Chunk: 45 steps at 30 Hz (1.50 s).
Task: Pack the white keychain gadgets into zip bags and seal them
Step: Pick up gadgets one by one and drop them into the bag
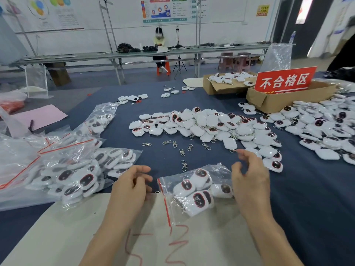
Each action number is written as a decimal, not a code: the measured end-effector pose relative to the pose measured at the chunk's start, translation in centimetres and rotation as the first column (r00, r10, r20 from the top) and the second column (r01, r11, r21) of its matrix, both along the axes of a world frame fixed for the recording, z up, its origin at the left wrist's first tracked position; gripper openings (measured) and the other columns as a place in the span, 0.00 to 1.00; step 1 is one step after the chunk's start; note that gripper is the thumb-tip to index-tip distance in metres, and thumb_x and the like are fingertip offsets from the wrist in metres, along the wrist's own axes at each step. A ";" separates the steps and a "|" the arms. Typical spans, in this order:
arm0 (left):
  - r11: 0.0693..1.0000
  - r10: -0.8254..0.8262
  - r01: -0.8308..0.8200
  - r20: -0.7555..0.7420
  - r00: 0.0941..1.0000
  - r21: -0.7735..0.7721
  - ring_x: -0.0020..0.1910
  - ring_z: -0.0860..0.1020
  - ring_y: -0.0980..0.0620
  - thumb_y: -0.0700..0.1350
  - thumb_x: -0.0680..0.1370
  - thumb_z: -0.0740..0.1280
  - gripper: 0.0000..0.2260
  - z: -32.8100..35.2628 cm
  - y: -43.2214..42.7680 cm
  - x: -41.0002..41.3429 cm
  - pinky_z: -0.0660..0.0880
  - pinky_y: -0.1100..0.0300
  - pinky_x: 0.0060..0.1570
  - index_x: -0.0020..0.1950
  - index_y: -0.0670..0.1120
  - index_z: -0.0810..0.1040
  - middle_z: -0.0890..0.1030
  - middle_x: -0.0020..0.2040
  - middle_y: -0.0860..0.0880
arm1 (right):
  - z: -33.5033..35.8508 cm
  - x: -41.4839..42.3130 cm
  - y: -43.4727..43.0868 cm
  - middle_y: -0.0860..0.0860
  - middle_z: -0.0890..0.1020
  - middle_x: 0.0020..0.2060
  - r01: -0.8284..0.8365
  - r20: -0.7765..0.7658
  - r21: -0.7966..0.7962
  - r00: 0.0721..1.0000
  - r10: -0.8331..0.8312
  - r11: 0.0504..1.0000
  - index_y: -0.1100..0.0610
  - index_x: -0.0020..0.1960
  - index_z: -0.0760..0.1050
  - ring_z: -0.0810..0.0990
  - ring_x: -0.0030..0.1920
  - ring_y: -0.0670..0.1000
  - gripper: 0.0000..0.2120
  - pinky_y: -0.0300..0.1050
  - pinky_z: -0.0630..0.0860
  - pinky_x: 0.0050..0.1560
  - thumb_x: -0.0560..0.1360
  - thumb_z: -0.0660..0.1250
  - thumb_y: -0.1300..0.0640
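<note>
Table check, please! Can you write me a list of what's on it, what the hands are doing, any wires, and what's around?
Surface: blue cloth, white sheet with red scribbles at the near edge.
Job's things: zip bag of white gadgets between the hands; loose gadget pile beyond; filled bags at left.
Clutter: loose metal clasps by the pile.
Hands: left hand and right hand loosely curled beside the bag, holding nothing.
Cables: nothing seen.
Surroundings: cardboard boxes with a red sign; a person seated at a far bench.
</note>
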State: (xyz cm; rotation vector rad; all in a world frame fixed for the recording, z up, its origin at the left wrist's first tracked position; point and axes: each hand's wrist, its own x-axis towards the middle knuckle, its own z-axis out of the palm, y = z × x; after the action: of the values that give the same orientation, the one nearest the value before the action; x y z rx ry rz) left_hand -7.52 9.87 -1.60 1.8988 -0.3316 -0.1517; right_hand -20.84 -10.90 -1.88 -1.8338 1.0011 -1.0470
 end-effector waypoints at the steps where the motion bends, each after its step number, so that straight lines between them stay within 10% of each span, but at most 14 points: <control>1: 1.000 0.015 -0.016 0.039 0.999 0.017 0.30 0.79 0.58 0.32 0.80 0.56 0.18 -0.5 -0.2 0.1 0.76 0.55 0.37 0.49 0.53 0.80 0.84 0.41 0.54 | -0.3 -0.3 -0.7 0.53 0.80 0.61 0.062 -0.099 -0.118 0.992 -0.074 0.991 0.54 0.65 0.77 0.76 0.60 0.51 0.17 0.48 0.73 0.63 0.78 0.63 0.63; 5: 0.994 0.037 -0.053 0.162 0.986 0.091 0.31 0.77 0.58 0.35 0.79 0.59 0.17 -1.3 -0.6 0.6 0.73 0.59 0.37 0.48 0.57 0.78 0.82 0.40 0.62 | -1.0 -1.5 -2.9 0.66 0.68 0.73 0.136 -0.420 -0.269 0.874 -0.243 0.953 0.60 0.72 0.72 0.64 0.73 0.66 0.22 0.66 0.59 0.72 0.78 0.66 0.63; 9: 0.993 0.038 -0.057 0.175 0.984 0.107 0.34 0.77 0.58 0.36 0.79 0.59 0.17 -1.5 -0.9 1.2 0.70 0.61 0.38 0.46 0.59 0.78 0.81 0.40 0.63 | -1.3 -1.7 -3.7 0.63 0.63 0.76 0.128 -0.561 -0.152 0.805 -0.192 0.980 0.56 0.73 0.71 0.62 0.74 0.65 0.21 0.63 0.51 0.76 0.81 0.62 0.54; 14: 0.994 0.038 -0.054 0.161 0.986 0.095 0.31 0.77 0.57 0.36 0.79 0.58 0.17 -1.8 -0.9 1.2 0.72 0.59 0.37 0.46 0.58 0.79 0.82 0.40 0.63 | -1.9 -1.8 -3.8 0.66 0.73 0.58 0.178 -0.440 -0.233 0.857 -0.267 0.956 0.62 0.62 0.78 0.73 0.56 0.67 0.14 0.62 0.68 0.64 0.78 0.67 0.58; 23: 0.995 0.022 -0.038 0.168 0.986 0.088 0.31 0.77 0.57 0.36 0.79 0.59 0.17 -2.1 -1.0 1.5 0.72 0.61 0.37 0.46 0.57 0.80 0.83 0.40 0.59 | -1.5 -1.7 -3.6 0.63 0.77 0.57 0.125 -0.397 -0.193 0.897 -0.194 0.973 0.60 0.58 0.77 0.74 0.55 0.66 0.08 0.58 0.70 0.58 0.79 0.66 0.60; 29: 0.997 -0.075 0.076 0.377 0.923 0.012 0.42 0.79 0.58 0.40 0.80 0.61 0.13 -1.2 -0.9 -0.2 0.74 0.66 0.43 0.50 0.58 0.79 0.82 0.47 0.58 | -0.8 -1.1 -3.1 0.48 0.67 0.58 0.001 -0.029 -0.063 1.000 -0.003 0.998 0.52 0.60 0.76 0.77 0.44 0.45 0.14 0.28 0.71 0.39 0.79 0.66 0.66; 34: 0.842 -0.538 0.432 0.467 0.701 0.322 0.68 0.69 0.55 0.59 0.79 0.65 0.10 -1.6 -2.0 -2.8 0.67 0.61 0.65 0.59 0.61 0.77 0.73 0.62 0.65 | -0.4 -0.3 -2.4 0.45 0.68 0.60 -0.054 0.084 -0.064 0.995 0.060 0.996 0.48 0.62 0.76 0.79 0.52 0.48 0.16 0.26 0.70 0.47 0.79 0.67 0.64; 45: 0.774 -0.629 0.521 0.345 0.697 0.359 0.71 0.67 0.56 0.58 0.77 0.62 0.10 -1.6 -1.5 -2.4 0.64 0.71 0.63 0.56 0.62 0.80 0.73 0.62 0.66 | 0.0 0.4 -0.4 0.39 0.72 0.57 -0.197 0.175 -0.134 0.960 0.219 0.971 0.42 0.57 0.75 0.77 0.51 0.33 0.22 0.22 0.69 0.48 0.78 0.67 0.69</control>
State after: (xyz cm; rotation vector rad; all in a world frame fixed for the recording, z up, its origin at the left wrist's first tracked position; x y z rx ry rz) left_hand -9.95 8.34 -3.20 1.9886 -1.2977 -0.1771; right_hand -20.40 -11.29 -1.86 -1.8461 0.6313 -1.1437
